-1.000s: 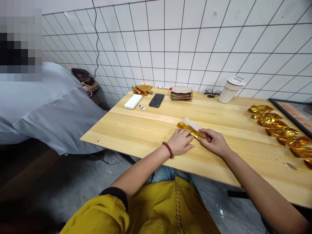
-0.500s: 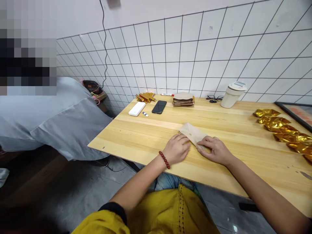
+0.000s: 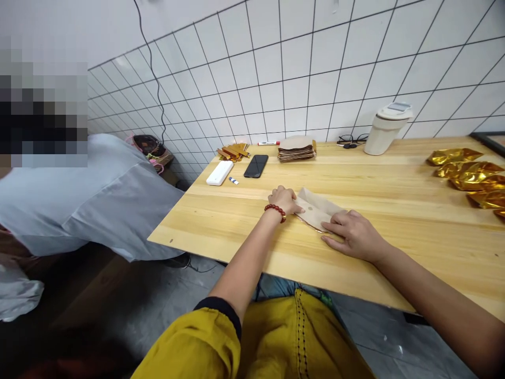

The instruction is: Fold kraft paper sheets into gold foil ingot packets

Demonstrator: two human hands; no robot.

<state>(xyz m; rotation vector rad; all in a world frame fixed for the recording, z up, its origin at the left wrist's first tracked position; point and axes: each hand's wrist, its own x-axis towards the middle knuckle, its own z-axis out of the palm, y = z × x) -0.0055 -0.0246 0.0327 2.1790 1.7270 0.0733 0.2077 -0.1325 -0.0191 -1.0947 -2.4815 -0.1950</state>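
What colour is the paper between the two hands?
The paper is light tan; it shows best in the head view.

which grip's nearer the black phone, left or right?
Left. The left grip is on the person's side of the black phone, slightly right of it. The right grip is farther right and closer to the person, on the tan paper.
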